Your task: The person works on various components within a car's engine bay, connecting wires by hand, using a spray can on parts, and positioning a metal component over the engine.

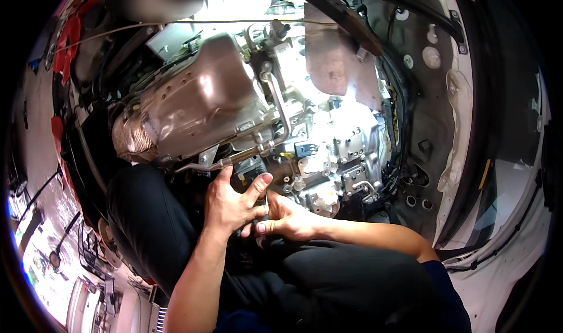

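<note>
In the head view, the step in hand looks to be close two-handed work at the near edge of the engine (353, 142), and the next move seems to call for a steady hold in that tight space. The left hand (227, 207) is part open, thumb and forefinger spread, its forefinger at or just beside the metal pipe (236, 159). The right hand (291, 217) is curled narrow, seemingly around a slim grey piece (267, 201) (mostly hidden by fingers, so I cannot tell its kind), which sits between both hands, below the pipe.
</note>
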Demonstrator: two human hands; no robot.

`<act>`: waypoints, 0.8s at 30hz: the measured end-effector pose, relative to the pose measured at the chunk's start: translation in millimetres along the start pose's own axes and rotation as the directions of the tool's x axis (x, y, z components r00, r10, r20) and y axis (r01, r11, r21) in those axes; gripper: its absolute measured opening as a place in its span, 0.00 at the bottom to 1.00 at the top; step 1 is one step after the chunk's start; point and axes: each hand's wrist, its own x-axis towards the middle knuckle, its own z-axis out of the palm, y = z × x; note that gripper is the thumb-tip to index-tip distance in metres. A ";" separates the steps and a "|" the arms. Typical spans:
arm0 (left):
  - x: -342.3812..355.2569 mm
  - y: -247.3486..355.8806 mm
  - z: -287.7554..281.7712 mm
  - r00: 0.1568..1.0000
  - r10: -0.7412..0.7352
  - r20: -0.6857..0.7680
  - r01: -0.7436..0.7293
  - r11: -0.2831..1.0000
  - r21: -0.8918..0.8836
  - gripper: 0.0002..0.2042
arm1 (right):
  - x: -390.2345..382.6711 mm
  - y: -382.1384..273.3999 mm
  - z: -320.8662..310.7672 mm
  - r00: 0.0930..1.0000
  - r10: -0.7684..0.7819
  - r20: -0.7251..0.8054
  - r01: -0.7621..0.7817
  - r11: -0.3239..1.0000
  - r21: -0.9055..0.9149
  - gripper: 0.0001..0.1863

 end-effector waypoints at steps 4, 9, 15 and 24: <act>1.5 3.6 -2.4 0.999 0.049 -0.005 -0.048 0.992 0.120 0.28 | -2.8 -5.0 -2.9 1.000 0.000 -0.002 0.000 0.996 0.091 0.31; 2.6 -8.7 12.2 0.971 0.214 -0.106 -0.185 0.954 0.234 0.28 | -5.1 2.5 -9.5 0.993 0.012 -0.117 0.027 0.944 0.327 0.33; -1.6 7.9 5.0 0.999 0.039 -0.018 -0.034 0.976 0.213 0.37 | 9.1 6.7 -6.7 0.993 -0.058 -0.099 0.091 0.919 0.383 0.19; 28.3 -32.0 1.5 0.950 0.309 -0.050 -0.294 0.936 0.193 0.30 | 17.2 5.2 -14.7 0.977 -0.092 -0.193 0.190 0.789 0.584 0.08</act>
